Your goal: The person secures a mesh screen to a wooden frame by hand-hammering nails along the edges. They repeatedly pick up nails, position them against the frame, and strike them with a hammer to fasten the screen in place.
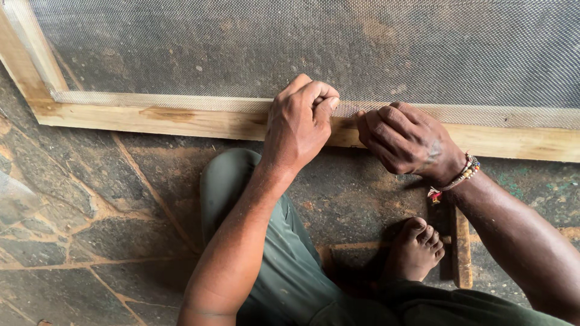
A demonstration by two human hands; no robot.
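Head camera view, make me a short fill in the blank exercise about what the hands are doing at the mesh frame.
1. Both hands, the left hand and the right hand, rest on the ____ edge of the wooden frame.
2. The frame holds a sheet of fine ____.
3. A beaded bracelet is on the ____ wrist.
4. The frame lies on a ____ floor.

Missing words: lower; mesh; right; stone

The head camera is looking steeply down, close in, over the wooden frame point(181, 121) lying on the stone floor point(78, 211).
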